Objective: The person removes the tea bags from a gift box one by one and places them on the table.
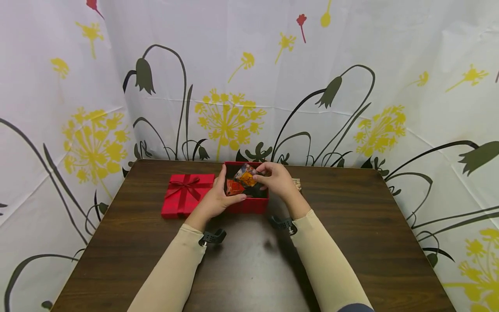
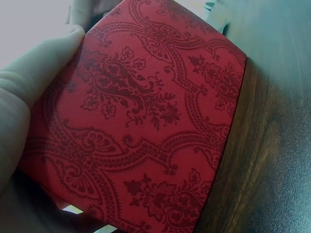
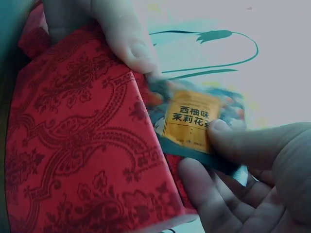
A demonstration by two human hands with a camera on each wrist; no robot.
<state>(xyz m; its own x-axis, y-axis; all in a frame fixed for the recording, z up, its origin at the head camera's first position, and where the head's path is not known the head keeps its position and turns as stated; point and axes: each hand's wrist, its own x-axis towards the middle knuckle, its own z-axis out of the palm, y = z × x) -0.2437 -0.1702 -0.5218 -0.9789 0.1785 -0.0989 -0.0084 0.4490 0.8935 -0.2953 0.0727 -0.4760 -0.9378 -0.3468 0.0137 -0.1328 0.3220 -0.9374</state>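
Observation:
A red patterned gift box (image 1: 249, 206) stands uncovered on the table, its dark inside partly visible. My left hand (image 1: 213, 200) grips the box at its left side, thumb along the front rim. In the left wrist view the thumb rests near the edge of the patterned box wall (image 2: 131, 111). My right hand (image 1: 280, 181) pinches a tea sachet (image 3: 189, 121) with an orange label between thumb and fingers, over the box opening. Inside the box lies a red-orange packet (image 1: 234, 187); any other contents are hidden.
Left of the box lies its red lid (image 1: 175, 208) with a dark red ribbon bow. A small pale patterned item (image 1: 297, 184) is partly hidden behind the right hand. The brown wooden table (image 1: 249, 268) ends at a flower-printed curtain (image 1: 249, 65).

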